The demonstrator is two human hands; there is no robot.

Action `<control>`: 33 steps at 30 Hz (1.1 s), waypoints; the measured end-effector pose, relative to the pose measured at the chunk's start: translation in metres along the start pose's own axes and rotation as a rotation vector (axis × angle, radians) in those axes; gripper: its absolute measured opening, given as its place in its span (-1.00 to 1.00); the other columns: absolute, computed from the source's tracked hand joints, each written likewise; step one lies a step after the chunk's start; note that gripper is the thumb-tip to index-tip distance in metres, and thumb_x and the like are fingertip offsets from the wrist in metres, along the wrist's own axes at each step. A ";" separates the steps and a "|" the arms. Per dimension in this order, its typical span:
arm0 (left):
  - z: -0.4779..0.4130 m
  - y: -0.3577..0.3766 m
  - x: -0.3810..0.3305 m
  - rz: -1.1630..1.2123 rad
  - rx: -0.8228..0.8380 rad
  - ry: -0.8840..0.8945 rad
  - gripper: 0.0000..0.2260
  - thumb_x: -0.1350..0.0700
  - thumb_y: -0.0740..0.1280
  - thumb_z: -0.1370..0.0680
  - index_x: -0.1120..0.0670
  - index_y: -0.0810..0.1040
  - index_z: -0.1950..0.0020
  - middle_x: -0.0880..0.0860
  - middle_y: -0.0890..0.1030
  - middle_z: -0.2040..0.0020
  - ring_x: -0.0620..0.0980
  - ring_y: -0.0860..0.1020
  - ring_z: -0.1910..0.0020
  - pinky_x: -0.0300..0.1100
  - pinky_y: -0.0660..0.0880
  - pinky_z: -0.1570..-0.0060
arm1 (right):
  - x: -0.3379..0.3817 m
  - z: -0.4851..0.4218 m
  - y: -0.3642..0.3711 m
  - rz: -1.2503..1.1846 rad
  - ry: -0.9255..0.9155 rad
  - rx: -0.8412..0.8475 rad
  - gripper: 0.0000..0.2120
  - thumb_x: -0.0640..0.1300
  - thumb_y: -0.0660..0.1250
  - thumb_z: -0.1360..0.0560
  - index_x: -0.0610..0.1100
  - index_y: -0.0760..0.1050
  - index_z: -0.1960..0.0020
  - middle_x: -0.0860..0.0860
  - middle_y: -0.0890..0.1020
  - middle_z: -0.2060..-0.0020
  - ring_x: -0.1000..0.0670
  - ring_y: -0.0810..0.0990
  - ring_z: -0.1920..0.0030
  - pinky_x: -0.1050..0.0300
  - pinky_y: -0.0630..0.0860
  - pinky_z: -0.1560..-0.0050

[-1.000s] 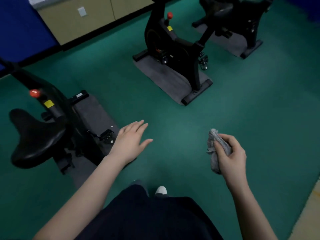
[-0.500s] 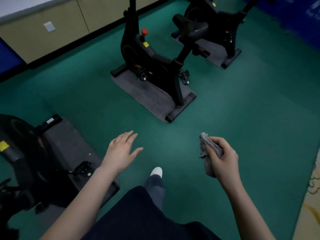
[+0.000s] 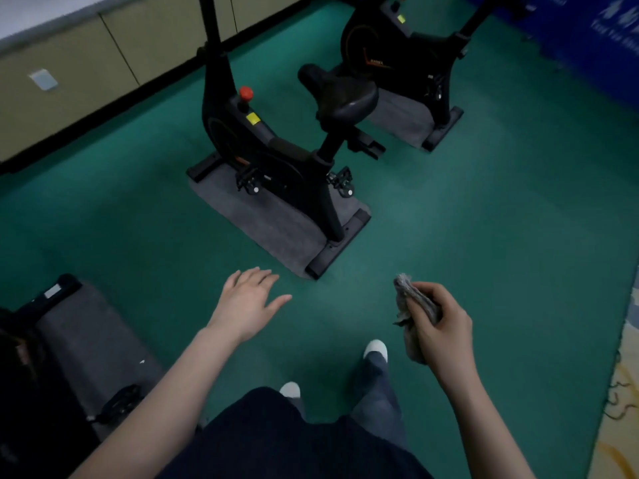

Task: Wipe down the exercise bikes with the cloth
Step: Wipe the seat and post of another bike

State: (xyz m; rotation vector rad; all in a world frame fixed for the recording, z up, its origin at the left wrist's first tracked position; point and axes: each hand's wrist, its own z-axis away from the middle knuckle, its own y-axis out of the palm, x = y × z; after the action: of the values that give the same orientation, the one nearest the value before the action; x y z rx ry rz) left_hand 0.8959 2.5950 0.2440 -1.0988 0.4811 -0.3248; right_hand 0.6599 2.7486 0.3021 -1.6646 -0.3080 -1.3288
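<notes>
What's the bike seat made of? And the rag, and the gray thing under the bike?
The seat looks like smooth black vinyl or rubbery plastic: light glints off it. The cloth, held in the right hand, looks like soft woven fabric, crumpled with frayed edges. The mat seems dull, fuzzy, carpet-like felt.

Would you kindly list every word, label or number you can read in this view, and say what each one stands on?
Nothing here reads clearly.
The white lettering on the blue wall panel: too blurred to read.
The orange logo with small print on the far bike: too small.
The yellow sticker on the middle bike: no legible print.
The white label on the near bike: blurred.
</notes>
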 end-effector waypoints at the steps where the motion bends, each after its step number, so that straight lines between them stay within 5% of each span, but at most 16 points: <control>1: -0.013 -0.002 -0.008 0.006 0.003 -0.005 -0.45 -0.25 0.03 -0.58 0.01 0.25 -0.49 -0.02 0.25 -0.50 -0.04 0.11 -0.51 -0.05 -0.04 -0.49 | -0.004 -0.015 -0.007 -0.003 0.001 0.003 -0.70 -0.30 0.35 -0.46 0.13 0.51 0.13 0.10 0.65 0.20 0.13 0.59 0.19 0.38 0.44 0.21; 16: -0.179 -0.040 -0.172 0.087 0.005 -0.111 -0.44 -0.23 0.07 -0.59 0.00 0.17 -0.52 -0.01 0.21 -0.52 -0.02 0.14 -0.49 -0.10 0.08 -0.44 | -0.057 -0.234 -0.111 -0.025 0.014 0.146 -0.72 -0.34 0.34 -0.46 0.06 0.52 0.17 0.12 0.64 0.28 0.27 0.56 0.28 0.48 0.39 0.31; 33: -0.354 -0.104 -0.110 0.281 0.018 -0.418 -0.46 -0.17 0.11 -0.61 0.04 0.17 -0.52 0.05 0.25 -0.50 0.05 0.24 -0.45 -0.04 0.25 -0.38 | -0.019 -0.454 -0.029 0.056 -0.127 0.404 -0.74 -0.32 0.37 -0.46 0.06 0.54 0.14 0.10 0.65 0.23 0.18 0.58 0.21 0.44 0.40 0.26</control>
State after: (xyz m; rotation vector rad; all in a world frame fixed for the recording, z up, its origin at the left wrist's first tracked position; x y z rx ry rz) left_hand 0.6159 2.3316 0.2307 -1.0317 0.2530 0.1475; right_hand 0.3513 2.4147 0.2822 -1.4053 -0.5617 -1.0393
